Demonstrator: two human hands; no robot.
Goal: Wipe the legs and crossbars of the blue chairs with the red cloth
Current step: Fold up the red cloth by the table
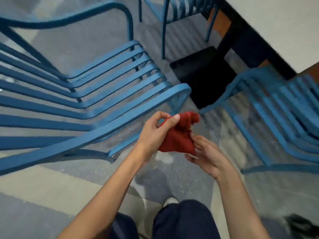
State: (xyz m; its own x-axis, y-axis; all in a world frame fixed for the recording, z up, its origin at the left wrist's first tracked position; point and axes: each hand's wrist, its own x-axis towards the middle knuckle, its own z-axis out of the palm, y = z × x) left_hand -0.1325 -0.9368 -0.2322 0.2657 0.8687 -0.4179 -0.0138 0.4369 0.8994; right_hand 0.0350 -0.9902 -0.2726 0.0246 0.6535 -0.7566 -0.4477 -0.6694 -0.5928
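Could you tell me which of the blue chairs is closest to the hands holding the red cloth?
The large chair on the left: its armrest curves right beside the left hand, nearer than the others.

A crumpled red cloth [179, 133] is bunched up in the air, between two blue chairs and touching neither. The left blue chair [96, 94], metal with slatted seat and curved armrests, stands upright on the floor. The right blue chair [276, 118], also slatted, stands nearby. A third blue chair [174, 12] stands farther off.
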